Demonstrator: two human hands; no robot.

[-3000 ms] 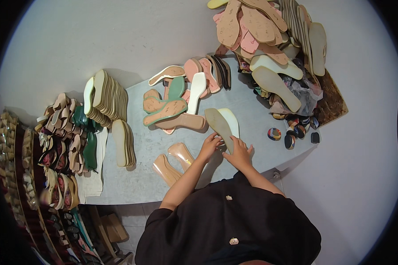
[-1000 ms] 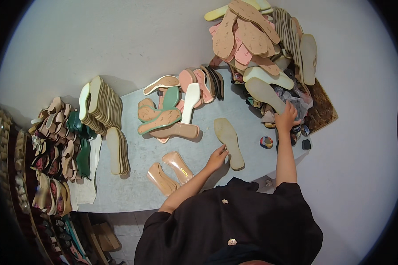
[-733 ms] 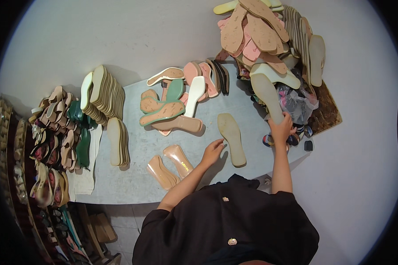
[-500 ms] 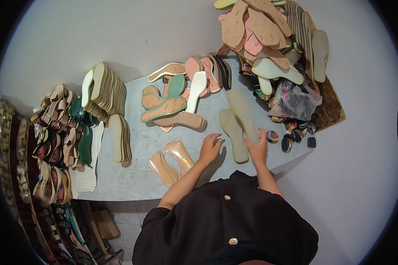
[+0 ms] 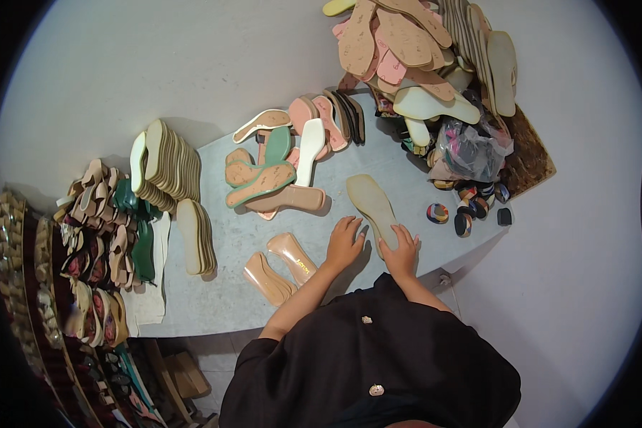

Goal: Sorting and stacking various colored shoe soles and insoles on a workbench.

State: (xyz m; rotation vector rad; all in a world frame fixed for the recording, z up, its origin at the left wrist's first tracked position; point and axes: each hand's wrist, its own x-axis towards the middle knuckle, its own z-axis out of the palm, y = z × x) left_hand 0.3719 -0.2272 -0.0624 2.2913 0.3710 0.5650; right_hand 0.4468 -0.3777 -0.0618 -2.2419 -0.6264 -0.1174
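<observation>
A pale cream shoe sole (image 5: 371, 200) lies slantwise on the grey table in front of me, its wide end away from me. My right hand (image 5: 404, 251) grips its narrow end, the fingers over the right edge. Only one outline shows, so a second sole may lie hidden underneath. Close by on the left, my left hand (image 5: 345, 242) hovers low over the table with fingers apart, near the sole's left edge. A dark spot beside its fingertips is too small to make out. Two glossy tan insole pieces (image 5: 267, 277) (image 5: 292, 255) lie left of that hand.
Stacked cream soles (image 5: 171, 160) and a smaller stack (image 5: 196, 235) stand left. Mixed insoles (image 5: 278, 182) lie at the back. A heap of insoles (image 5: 399, 43), a plastic bag (image 5: 474, 150) and small striped heel pieces (image 5: 465, 217) occupy the right. Sandals (image 5: 96, 250) crowd the far left.
My right hand has brought the raised sole down toward me over the other one, so two soles now look like one. My left hand has come slightly nearer. The view has shifted a little.
</observation>
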